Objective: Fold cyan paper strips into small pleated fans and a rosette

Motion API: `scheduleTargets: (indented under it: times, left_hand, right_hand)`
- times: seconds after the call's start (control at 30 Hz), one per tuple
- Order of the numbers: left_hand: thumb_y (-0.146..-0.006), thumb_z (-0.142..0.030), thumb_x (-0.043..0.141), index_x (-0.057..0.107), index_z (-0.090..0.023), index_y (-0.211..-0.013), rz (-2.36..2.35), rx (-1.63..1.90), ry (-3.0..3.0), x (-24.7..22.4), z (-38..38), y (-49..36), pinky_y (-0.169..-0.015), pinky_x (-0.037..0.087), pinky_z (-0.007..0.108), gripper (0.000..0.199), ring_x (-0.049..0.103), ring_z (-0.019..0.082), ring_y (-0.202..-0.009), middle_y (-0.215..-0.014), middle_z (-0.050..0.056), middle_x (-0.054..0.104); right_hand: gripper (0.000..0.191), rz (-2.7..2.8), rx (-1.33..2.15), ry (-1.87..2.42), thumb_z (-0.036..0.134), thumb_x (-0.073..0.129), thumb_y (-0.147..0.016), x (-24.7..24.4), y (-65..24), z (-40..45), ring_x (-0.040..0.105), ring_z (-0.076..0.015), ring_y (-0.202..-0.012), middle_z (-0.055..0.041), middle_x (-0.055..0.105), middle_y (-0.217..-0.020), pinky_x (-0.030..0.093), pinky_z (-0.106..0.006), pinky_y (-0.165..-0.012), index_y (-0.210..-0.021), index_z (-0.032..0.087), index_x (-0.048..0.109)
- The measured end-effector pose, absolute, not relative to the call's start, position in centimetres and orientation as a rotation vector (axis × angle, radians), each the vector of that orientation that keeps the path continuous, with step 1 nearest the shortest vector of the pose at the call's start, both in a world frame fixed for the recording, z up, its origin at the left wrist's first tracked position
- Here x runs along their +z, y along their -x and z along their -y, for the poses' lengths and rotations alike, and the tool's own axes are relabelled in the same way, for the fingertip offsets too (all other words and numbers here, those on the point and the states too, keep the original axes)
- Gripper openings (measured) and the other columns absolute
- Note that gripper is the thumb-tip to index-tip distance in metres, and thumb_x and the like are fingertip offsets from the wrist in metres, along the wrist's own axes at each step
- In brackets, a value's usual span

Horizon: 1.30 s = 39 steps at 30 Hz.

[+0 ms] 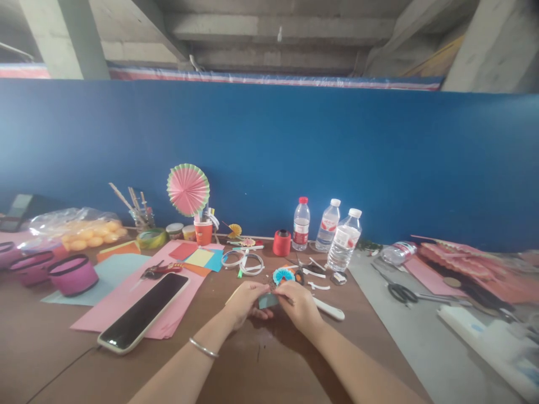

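Between my two hands is a small piece of light blue-green paper [268,301]. My left hand [248,303] grips its left side, thumb and fingers pinched together. Pinching the upper right of the same paper is my right hand [298,306]. Just beyond the fingertips lies a small pleated blue paper rosette [283,275], with the dark and orange handles of scissors [299,276] beside it. A white-handled tool [329,309] sticks out to the right of my right hand. What is at the very fingertips is too small to make out.
A phone [145,311] rests on pink paper [96,314] at the left, near pliers [161,270] and purple cups [72,275]. Several water bottles [344,241], a red thread spool [282,243] and a cup holding a pink paper fan [188,189] stand at the back. Black scissors [402,293] lie right.
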<state>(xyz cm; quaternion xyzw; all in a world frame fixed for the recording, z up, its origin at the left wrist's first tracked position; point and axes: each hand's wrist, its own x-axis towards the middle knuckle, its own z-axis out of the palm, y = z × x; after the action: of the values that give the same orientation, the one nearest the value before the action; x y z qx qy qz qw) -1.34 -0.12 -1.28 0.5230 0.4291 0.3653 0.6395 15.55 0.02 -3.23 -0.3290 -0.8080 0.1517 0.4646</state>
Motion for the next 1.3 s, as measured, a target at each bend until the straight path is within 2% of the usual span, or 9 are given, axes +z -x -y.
scheduleTargets:
  times: [0.17, 0.43, 0.53, 0.67, 0.77, 0.93, 1.13, 1.3]
  left_hand:
    - [-0.07, -0.045, 0.057, 0.06, -0.008, -0.077, -0.986, 0.816, -1.191, -1.4, 0.2, 1.5, -0.04, 0.043, 0.016, 0.038, 0.062, 0.013, -0.051, -0.069, 0.01, 0.066]
    - [-0.069, -0.041, 0.059, 0.06, -0.01, -0.074, -1.032, 0.793, -1.234, -1.6, 0.1, 1.6, -0.042, 0.043, 0.016, 0.031, 0.062, 0.013, -0.052, -0.062, 0.007, 0.066]
    - [-0.067, -0.041, 0.059, 0.059, -0.011, -0.072, -1.11, 0.796, -1.3, -1.8, -0.1, 1.6, -0.041, 0.042, 0.018, 0.031, 0.061, 0.013, -0.05, -0.06, 0.006, 0.066]
    - [-0.067, -0.044, 0.057, 0.06, -0.013, -0.073, -1.238, 0.784, -1.43, -2.2, -0.4, 1.8, -0.038, 0.038, 0.018, 0.031, 0.058, 0.013, -0.045, -0.055, 0.004, 0.065]
    - [-0.068, -0.044, 0.055, 0.062, -0.013, -0.074, -1.267, 0.78, -1.554, -2.4, -0.4, 1.9, -0.038, 0.038, 0.018, 0.032, 0.057, 0.013, -0.043, -0.051, 0.002, 0.064]
    - [-0.069, -0.045, 0.052, 0.063, -0.015, -0.073, -1.28, 0.787, -1.689, -2.2, -0.2, 1.9, -0.038, 0.039, 0.019, 0.032, 0.058, 0.014, -0.044, -0.052, 0.002, 0.063]
    - [-0.069, -0.043, 0.052, 0.062, -0.015, -0.072, -1.242, 0.785, -1.629, -1.5, 0.0, 2.0, -0.039, 0.04, 0.022, 0.03, 0.055, 0.014, -0.041, -0.051, 0.002, 0.063]
    - [-0.069, -0.043, 0.053, 0.062, -0.015, -0.072, -1.248, 0.763, -1.615, -1.9, -0.1, 2.1, -0.039, 0.04, 0.021, 0.03, 0.055, 0.014, -0.041, -0.052, 0.003, 0.063]
  right_hand:
    - [0.018, 2.029, 0.302, 0.769, 0.011, 0.048, -0.079, -3.1, -15.7, 0.0, 0.054, -0.0169, -0.079, -0.0036, 0.062, -0.08, 0.042, -0.028, -0.073, -0.084, 0.021, 0.062]
    - [0.017, 2.042, 0.321, 0.748, 0.011, 0.048, -0.079, -2.8, -15.7, 0.0, 0.054, -0.0164, -0.078, -0.0036, 0.062, -0.078, 0.042, -0.028, -0.073, -0.083, 0.02, 0.062]
    - [0.013, 2.006, 0.427, 0.816, 0.013, 0.051, -0.076, -2.6, -15.6, 0.1, 0.055, -0.0161, -0.078, -0.003, 0.062, -0.078, 0.042, -0.027, -0.072, -0.078, 0.02, 0.062]
    - [0.013, 1.901, 0.699, 1.007, 0.024, 0.056, -0.074, -2.4, -15.2, 0.3, 0.057, -0.0159, -0.074, -0.0022, 0.064, -0.08, 0.044, -0.025, -0.067, -0.084, 0.019, 0.061]
    - [0.015, 1.85, 0.8, 1.113, 0.03, 0.053, -0.075, -2.6, -14.9, 0.2, 0.057, -0.0153, -0.066, -0.001, 0.063, -0.069, 0.043, -0.024, -0.061, -0.075, 0.017, 0.063]
    - [0.013, 1.744, 0.916, 1.178, 0.027, 0.057, -0.069, -3.0, -14.7, -0.3, 0.052, -0.0132, -0.054, 0.0011, 0.056, -0.056, 0.041, -0.023, -0.051, -0.064, 0.016, 0.06]
    - [0.02, 1.705, 1.07, 1.161, 0.031, 0.05, -0.075, -3.0, -15.0, -0.6, 0.048, -0.0107, -0.042, 0.003, 0.05, -0.046, 0.039, -0.021, -0.043, -0.06, 0.017, 0.054]
    - [0.024, 1.73, 1.157, 1.132, 0.032, 0.046, -0.077, -3.4, -15.1, -0.7, 0.05, -0.0113, -0.04, 0.0013, 0.054, -0.047, 0.039, -0.021, -0.041, -0.059, 0.017, 0.052]
